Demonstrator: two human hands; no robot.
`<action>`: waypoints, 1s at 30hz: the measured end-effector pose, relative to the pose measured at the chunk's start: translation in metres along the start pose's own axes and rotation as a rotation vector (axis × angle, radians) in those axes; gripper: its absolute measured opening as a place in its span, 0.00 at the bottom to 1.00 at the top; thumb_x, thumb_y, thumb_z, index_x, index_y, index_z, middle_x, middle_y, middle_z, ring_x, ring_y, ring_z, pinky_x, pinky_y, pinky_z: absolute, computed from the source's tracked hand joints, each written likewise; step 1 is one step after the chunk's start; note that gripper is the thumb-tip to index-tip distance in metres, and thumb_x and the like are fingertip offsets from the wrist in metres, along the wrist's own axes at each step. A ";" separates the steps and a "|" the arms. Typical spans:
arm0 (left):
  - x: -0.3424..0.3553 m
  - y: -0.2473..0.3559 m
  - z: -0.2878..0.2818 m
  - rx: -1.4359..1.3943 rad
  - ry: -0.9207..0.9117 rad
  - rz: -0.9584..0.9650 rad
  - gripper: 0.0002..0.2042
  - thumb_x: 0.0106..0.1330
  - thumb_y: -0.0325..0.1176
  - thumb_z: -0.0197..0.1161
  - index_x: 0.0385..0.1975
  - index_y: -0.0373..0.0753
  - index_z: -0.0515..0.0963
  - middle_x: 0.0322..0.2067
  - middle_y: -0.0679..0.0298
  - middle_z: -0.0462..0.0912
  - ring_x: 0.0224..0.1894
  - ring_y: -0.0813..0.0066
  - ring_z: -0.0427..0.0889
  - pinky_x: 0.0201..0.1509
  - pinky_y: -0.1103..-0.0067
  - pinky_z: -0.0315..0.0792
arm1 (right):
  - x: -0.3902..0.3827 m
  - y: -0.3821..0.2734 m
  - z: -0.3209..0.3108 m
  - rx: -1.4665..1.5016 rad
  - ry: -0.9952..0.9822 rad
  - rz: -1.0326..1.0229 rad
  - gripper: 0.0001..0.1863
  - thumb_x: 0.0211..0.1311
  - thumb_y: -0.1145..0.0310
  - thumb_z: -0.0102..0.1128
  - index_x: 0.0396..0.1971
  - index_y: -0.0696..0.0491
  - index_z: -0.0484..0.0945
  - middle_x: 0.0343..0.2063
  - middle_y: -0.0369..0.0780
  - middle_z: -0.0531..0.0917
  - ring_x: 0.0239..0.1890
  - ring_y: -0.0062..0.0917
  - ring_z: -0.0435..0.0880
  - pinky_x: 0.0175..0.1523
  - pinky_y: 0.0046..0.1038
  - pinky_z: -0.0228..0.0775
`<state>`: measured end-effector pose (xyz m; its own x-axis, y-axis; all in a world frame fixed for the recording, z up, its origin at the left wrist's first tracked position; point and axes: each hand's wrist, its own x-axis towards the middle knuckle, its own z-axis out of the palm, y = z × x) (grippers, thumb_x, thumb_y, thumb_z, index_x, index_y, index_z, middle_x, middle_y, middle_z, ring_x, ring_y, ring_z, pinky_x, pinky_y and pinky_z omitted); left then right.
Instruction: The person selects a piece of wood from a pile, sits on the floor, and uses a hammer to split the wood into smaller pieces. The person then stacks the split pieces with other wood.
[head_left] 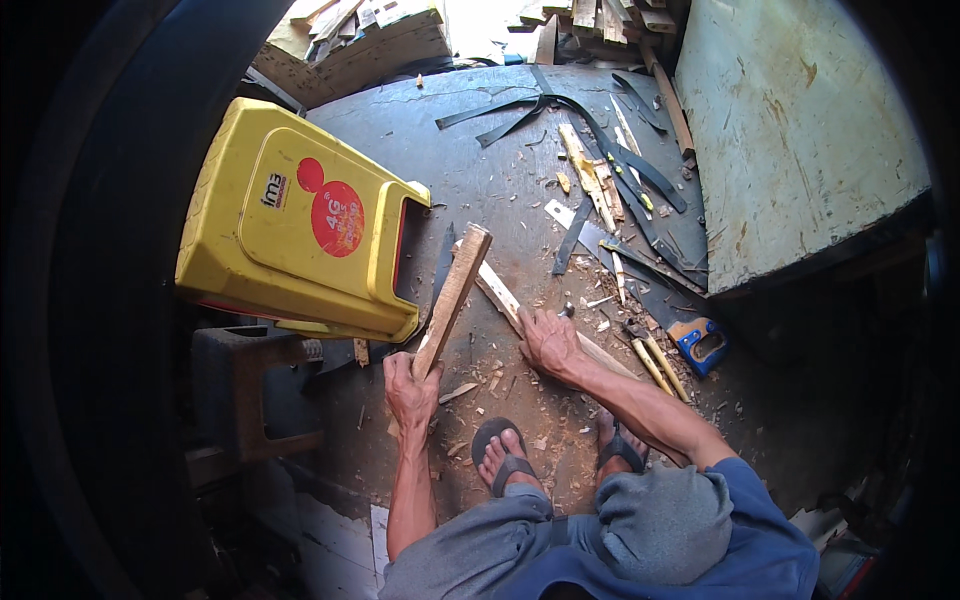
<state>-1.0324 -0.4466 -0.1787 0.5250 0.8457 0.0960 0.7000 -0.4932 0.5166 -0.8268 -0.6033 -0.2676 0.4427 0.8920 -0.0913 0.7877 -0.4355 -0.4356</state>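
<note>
My left hand (410,390) grips a brown wooden batten (452,295) by its lower end; the batten slants up and away from me. My right hand (548,342) is closed on a paler wooden strip (497,290) lying diagonally, its upper part passing by the batten. A small metal piece (566,310) shows by my right fingers, too small to name. Right of that hand lie two wooden-handled tools (662,365) and a handsaw (697,335) with a blue handle. My sandalled feet (500,455) are below, among wood shavings.
A yellow plastic stool (250,240) lies tipped at the left, above a dark frame (240,400). Black strips (570,110) and split wood (590,170) are scattered over the floor (380,130). A pale panel (800,150) bounds the right; stacked timber (610,20) stands at the back.
</note>
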 end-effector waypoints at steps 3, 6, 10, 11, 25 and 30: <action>-0.015 -0.005 -0.010 -0.129 0.049 -0.111 0.17 0.53 0.34 0.78 0.34 0.36 0.75 0.35 0.57 0.77 0.39 0.57 0.78 0.45 0.66 0.73 | 0.011 0.012 -0.004 0.263 -0.035 0.348 0.22 0.62 0.62 0.61 0.50 0.59 0.68 0.31 0.54 0.82 0.31 0.48 0.84 0.33 0.49 0.75; -0.029 -0.011 -0.020 -0.275 0.099 -0.208 0.17 0.55 0.35 0.77 0.36 0.34 0.76 0.35 0.58 0.77 0.37 0.62 0.78 0.45 0.69 0.72 | -0.004 0.017 -0.001 0.414 0.219 0.140 0.18 0.64 0.65 0.59 0.46 0.60 0.66 0.23 0.56 0.80 0.25 0.54 0.82 0.29 0.49 0.75; -0.033 -0.021 -0.016 -0.400 0.025 -0.270 0.17 0.55 0.35 0.77 0.35 0.34 0.76 0.35 0.57 0.77 0.37 0.63 0.77 0.45 0.69 0.72 | -0.039 -0.017 0.007 0.408 -0.219 0.087 0.20 0.65 0.64 0.58 0.47 0.61 0.64 0.26 0.58 0.81 0.31 0.61 0.82 0.40 0.57 0.74; -0.034 -0.023 -0.024 -0.371 0.050 -0.253 0.17 0.55 0.35 0.77 0.35 0.34 0.76 0.35 0.57 0.77 0.37 0.63 0.78 0.45 0.69 0.72 | -0.047 -0.031 0.018 0.431 -0.171 -0.036 0.20 0.64 0.63 0.58 0.45 0.62 0.65 0.27 0.60 0.82 0.32 0.61 0.83 0.41 0.55 0.75; -0.015 0.024 0.001 -0.093 0.057 0.008 0.20 0.54 0.34 0.77 0.42 0.36 0.76 0.39 0.55 0.75 0.41 0.52 0.79 0.47 0.63 0.73 | -0.031 -0.009 0.014 0.548 0.169 0.213 0.17 0.63 0.70 0.57 0.48 0.62 0.69 0.34 0.60 0.81 0.39 0.54 0.84 0.41 0.48 0.76; -0.006 0.006 0.035 0.173 0.060 0.089 0.27 0.49 0.32 0.77 0.50 0.40 0.73 0.46 0.52 0.71 0.47 0.48 0.77 0.50 0.59 0.72 | -0.060 0.028 0.003 0.319 0.182 0.147 0.20 0.58 0.73 0.59 0.51 0.59 0.71 0.44 0.56 0.73 0.42 0.50 0.77 0.46 0.46 0.72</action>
<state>-1.0142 -0.4617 -0.2057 0.5625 0.8050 0.1885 0.7275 -0.5903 0.3499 -0.8322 -0.6685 -0.2771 0.6322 0.7744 -0.0258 0.5502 -0.4721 -0.6887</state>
